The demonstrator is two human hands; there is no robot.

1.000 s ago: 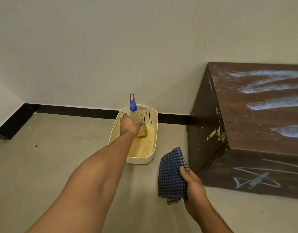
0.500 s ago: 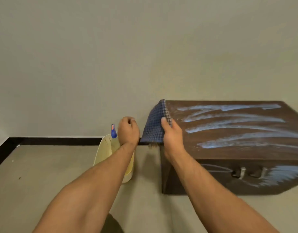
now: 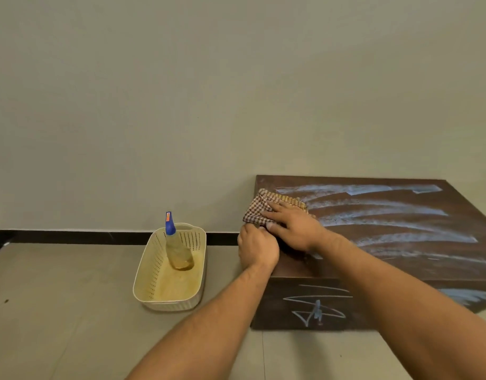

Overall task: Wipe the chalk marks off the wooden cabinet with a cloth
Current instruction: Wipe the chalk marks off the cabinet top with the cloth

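A dark wooden cabinet (image 3: 299,266) stands on the floor against the wall at the right. Broad white chalk streaks (image 3: 379,212) cross its top, and thin chalk scribbles (image 3: 316,305) mark its front face. A checked cloth (image 3: 257,209) lies on the top's left rear corner. My right hand (image 3: 294,226) lies flat on the cloth, fingers spread and pointing left. My left hand (image 3: 257,249) is curled at the cabinet's left edge, just below the cloth; its fingertips seem to pinch the cloth's near corner.
A cream perforated plastic basket (image 3: 148,272) sits on the tiled floor left of the cabinet. A spray bottle (image 3: 176,248) with a blue nozzle leans inside it. A black skirting strip (image 3: 71,237) runs along the wall's foot.
My left hand let go of the spray bottle, which now rests in the basket, and came to the cabinet's edge. My right hand brought the cloth down flat onto the cabinet top.
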